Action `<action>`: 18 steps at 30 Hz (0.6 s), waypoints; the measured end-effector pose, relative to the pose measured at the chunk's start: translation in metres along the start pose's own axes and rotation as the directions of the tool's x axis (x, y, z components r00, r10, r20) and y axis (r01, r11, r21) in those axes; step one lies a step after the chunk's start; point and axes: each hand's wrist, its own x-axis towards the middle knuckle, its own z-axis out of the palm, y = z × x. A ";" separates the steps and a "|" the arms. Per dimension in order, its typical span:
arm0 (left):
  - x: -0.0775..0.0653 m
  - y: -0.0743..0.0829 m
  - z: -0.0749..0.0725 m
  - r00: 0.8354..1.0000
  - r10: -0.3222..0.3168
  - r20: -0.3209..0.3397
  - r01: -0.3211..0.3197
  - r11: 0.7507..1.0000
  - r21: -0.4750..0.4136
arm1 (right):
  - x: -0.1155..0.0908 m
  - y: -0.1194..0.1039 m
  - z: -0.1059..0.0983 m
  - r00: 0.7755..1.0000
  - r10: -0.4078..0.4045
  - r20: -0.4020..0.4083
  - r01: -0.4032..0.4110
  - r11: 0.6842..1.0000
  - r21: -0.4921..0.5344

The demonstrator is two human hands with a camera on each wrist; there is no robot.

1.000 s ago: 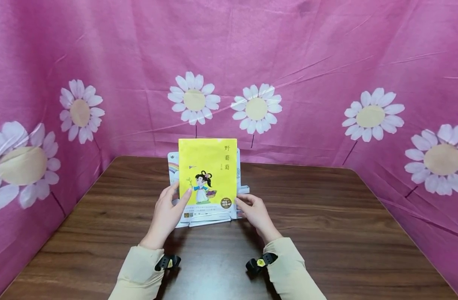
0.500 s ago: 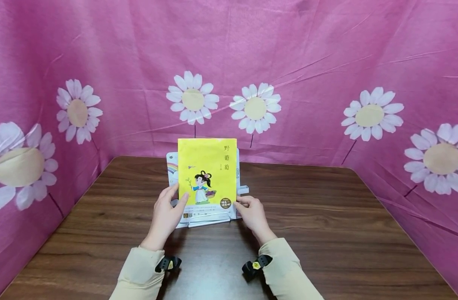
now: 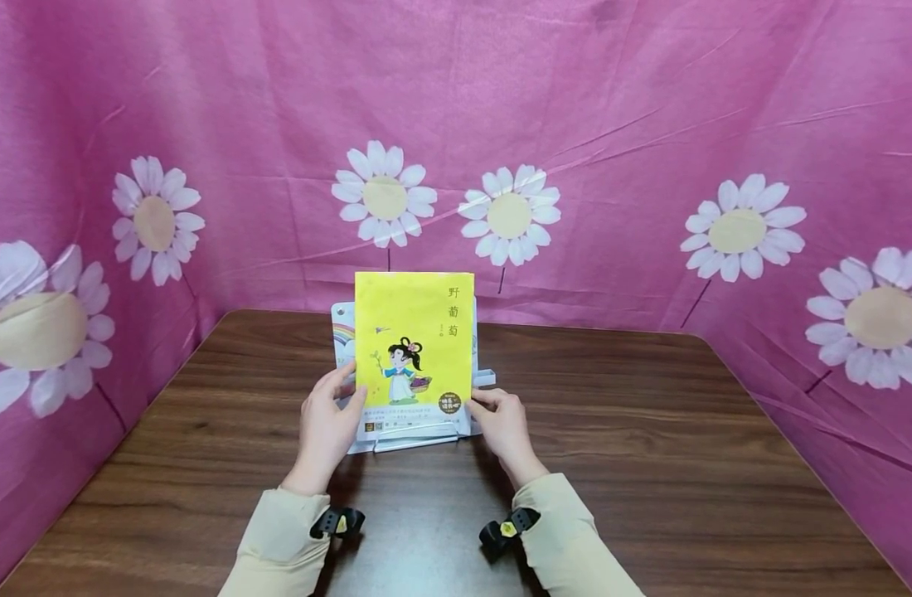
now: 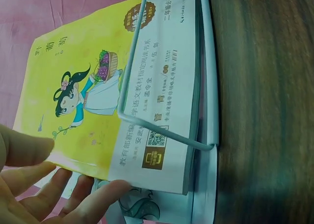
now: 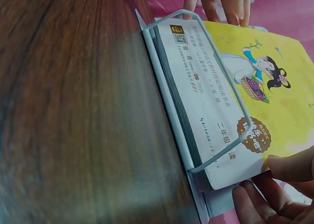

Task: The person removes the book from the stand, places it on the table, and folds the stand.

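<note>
A yellow paperback book [image 3: 411, 319] with a cartoon girl on its cover leans upright on a pale, rainbow-printed book stand [image 3: 342, 327]. In the left wrist view, a wire loop [image 4: 167, 131] of the stand crosses the lower front of the book. My left hand [image 3: 329, 423] holds the book's left edge, thumb toward the front and fingers along the side. At the lower right corner my right hand [image 3: 503, 427] pinches the edge; its thumb [image 5: 294, 166] lies on the cover and its fingers go behind. Most of the stand's back is hidden by the book.
The stand rests on a dark wood-grain table [image 3: 650, 464]. A pink cloth [image 3: 613, 99] printed with white daisies hangs behind the table and along both sides. A small pale ledge [image 3: 486, 378] juts from the stand's right side. Black straps [image 3: 339, 522] circle both wrists.
My left thumb has drawn back from the cover to the book's left edge. The book's top edge has risen slightly, and the right hand has shifted a little to the left.
</note>
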 end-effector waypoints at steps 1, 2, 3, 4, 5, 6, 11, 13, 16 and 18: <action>0.000 0.001 0.000 1.000 -0.007 -0.004 0.007 1.000 -0.010 | 0.000 -0.001 0.000 1.000 -0.003 -0.010 0.004 1.000 0.003; 0.000 0.002 0.000 1.000 -0.015 -0.009 0.015 1.000 -0.019 | 0.000 -0.002 0.000 1.000 -0.004 -0.018 0.005 1.000 0.013; -0.001 0.003 0.000 1.000 -0.022 -0.014 0.022 0.999 -0.029 | -0.001 -0.002 0.000 1.000 -0.006 -0.028 0.007 1.000 0.023; -0.001 0.004 0.000 0.999 -0.027 -0.021 0.026 0.999 -0.040 | -0.001 -0.004 0.000 0.999 -0.007 -0.039 0.008 1.000 0.030; -0.001 0.005 -0.001 0.999 -0.030 -0.028 0.029 0.998 -0.048 | -0.001 -0.004 0.000 0.999 -0.012 -0.048 0.014 0.999 0.043; -0.001 0.005 -0.001 0.999 -0.033 -0.033 0.031 0.998 -0.053 | -0.001 -0.005 0.000 0.998 -0.010 -0.057 0.013 0.998 0.058; -0.001 0.006 -0.002 0.998 -0.039 -0.045 0.036 0.997 -0.064 | 0.001 -0.006 0.000 0.996 0.049 -0.070 -0.040 0.992 0.116; -0.001 0.006 -0.002 0.998 -0.041 -0.049 0.038 0.997 -0.072 | 0.002 -0.005 0.000 0.995 0.069 -0.074 -0.060 0.992 0.115; -0.001 0.006 -0.001 0.998 -0.031 -0.060 0.027 0.997 -0.078 | 0.003 -0.006 0.000 0.994 0.065 -0.087 -0.055 0.992 0.112; -0.001 0.006 0.000 0.997 -0.019 -0.078 0.013 0.998 -0.068 | 0.003 -0.006 0.001 0.994 0.055 -0.093 -0.044 0.993 0.113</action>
